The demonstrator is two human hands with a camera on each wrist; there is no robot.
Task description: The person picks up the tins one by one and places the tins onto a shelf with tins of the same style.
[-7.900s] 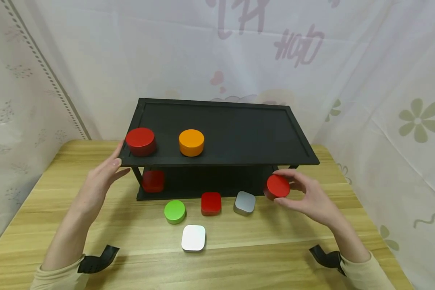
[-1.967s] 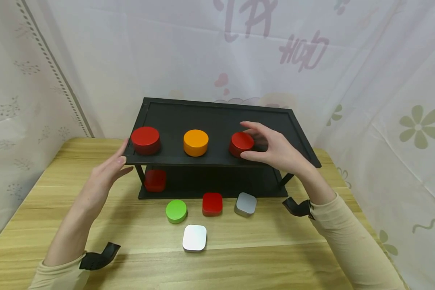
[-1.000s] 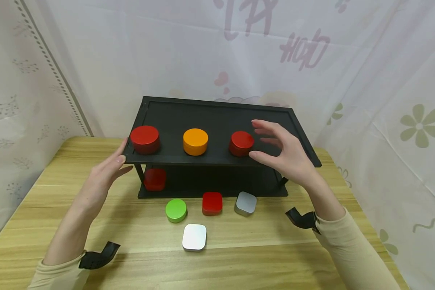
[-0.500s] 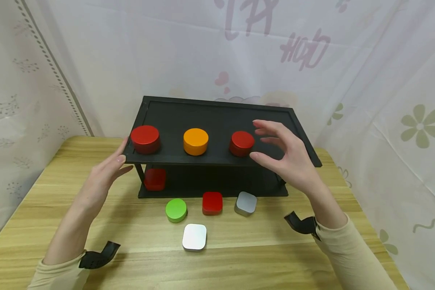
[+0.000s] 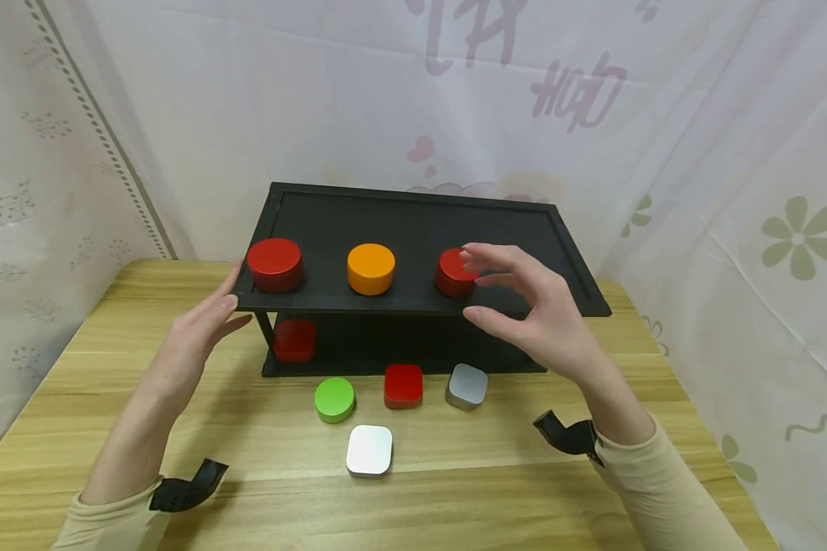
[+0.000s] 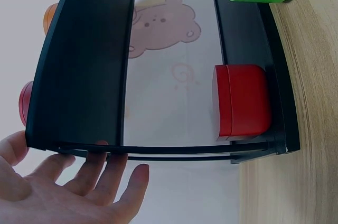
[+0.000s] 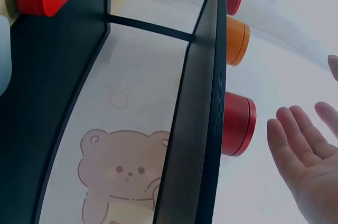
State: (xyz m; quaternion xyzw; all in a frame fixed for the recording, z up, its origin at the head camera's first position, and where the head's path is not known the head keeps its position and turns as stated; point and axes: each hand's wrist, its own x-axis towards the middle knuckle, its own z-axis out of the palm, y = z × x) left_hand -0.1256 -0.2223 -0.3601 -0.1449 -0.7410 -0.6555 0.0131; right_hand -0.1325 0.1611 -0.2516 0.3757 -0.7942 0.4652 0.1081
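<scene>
Right hand [image 5: 551, 320]: fingers parted, holding nothing | right red tin [image 5: 451, 282]: on shelf [image 5: 413, 222] top, just left of fingertips, apart; round, no long axis | left hand [image 5: 196, 327]: farther, loose fingers touching shelf's end

Backdrop cloth [image 5: 344, 115]: slanted lettering [image 5: 577, 93], perhaps "HOP"; larger letters [image 5: 482, 32] cut off.

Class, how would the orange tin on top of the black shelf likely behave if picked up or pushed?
The orange tin is probably stiff: its sides look smooth and its edges crisp. Its shiny surface might feel slightly slippery. Sitting flat on the shelf and wider than tall, it would likely slide rather than roll or tip.
</scene>
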